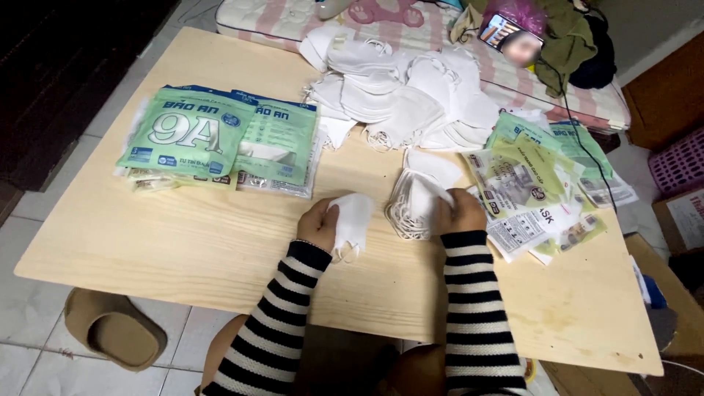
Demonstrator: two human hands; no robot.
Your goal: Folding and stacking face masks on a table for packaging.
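My left hand holds a folded white face mask just above the light wooden table. My right hand rests on a small stack of white masks with their ear loops hanging at the edge. Both arms wear black-and-white striped sleeves. A big loose heap of white masks lies at the far middle of the table.
Green printed mask packets are stacked at the left. More flat packets and empty bags lie at the right. A pink striped mattress with clothes borders the far edge. A brown slipper lies on the tiled floor.
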